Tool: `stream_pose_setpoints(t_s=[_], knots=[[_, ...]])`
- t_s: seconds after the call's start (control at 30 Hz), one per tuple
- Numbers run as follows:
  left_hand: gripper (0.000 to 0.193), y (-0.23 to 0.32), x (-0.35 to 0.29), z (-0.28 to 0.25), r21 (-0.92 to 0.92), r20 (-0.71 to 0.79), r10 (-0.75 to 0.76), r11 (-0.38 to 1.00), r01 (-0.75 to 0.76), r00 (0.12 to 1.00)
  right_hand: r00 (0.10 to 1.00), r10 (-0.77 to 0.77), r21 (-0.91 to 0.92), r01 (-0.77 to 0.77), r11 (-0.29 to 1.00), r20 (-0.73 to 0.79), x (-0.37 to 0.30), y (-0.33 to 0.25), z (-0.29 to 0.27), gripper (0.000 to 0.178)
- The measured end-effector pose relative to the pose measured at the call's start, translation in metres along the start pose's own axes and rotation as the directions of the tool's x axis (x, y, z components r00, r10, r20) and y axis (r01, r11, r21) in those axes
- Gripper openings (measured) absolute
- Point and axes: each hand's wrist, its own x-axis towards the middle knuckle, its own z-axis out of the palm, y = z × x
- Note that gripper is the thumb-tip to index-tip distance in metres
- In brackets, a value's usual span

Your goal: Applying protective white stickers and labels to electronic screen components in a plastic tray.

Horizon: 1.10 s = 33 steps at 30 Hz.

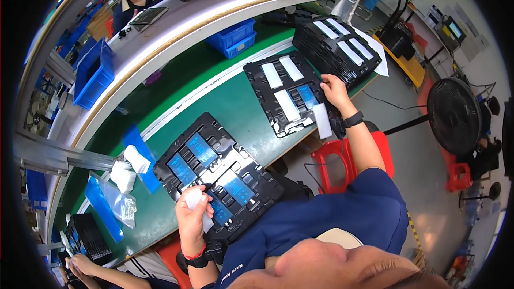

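My left hand is closed on a few white strips, above the lower left edge of a near black plastic tray. Several flat blue battery packs lie uncovered in its compartments. My right hand has its fingers curled at the right edge of a farther black tray. In that tray white strips cover most compartments, and one blue battery pack shows. A loose white strip hangs slantwise over the tray's near right corner, below my right hand; contact between them cannot be made out.
Stacked black trays stand at the far right. White strips, a clear plastic bag and blue sheets lie left. Blue bins sit behind. A co-worker's hands work lower left; another person sits across. A red stool stands right.
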Motion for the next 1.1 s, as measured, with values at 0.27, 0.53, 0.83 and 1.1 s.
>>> stream_pose_setpoints(t_s=[0.27,0.53,0.83,1.1], knots=[[0.023,0.000,-0.005,-0.003,-0.004,-0.034,-0.007,1.000,0.007,0.999,0.901,-0.202,-0.177,0.143,0.974,-0.385,-0.059,-0.077,-0.002,0.010],[0.027,0.006,0.009,0.007,-0.002,-0.051,-0.006,1.000,0.006,0.999,0.932,-0.049,-0.108,0.011,0.994,-0.358,-0.092,-0.061,-0.019,0.006],[0.026,0.024,0.006,0.008,0.125,-0.106,-0.016,0.992,0.029,0.994,0.921,0.150,0.257,-0.056,0.965,-0.361,-0.108,-0.077,-0.024,0.006],[0.029,0.047,0.039,0.046,0.181,0.097,-0.084,0.981,0.066,0.992,0.897,-0.364,0.709,0.084,0.700,0.252,-0.097,-0.214,0.004,0.011]])
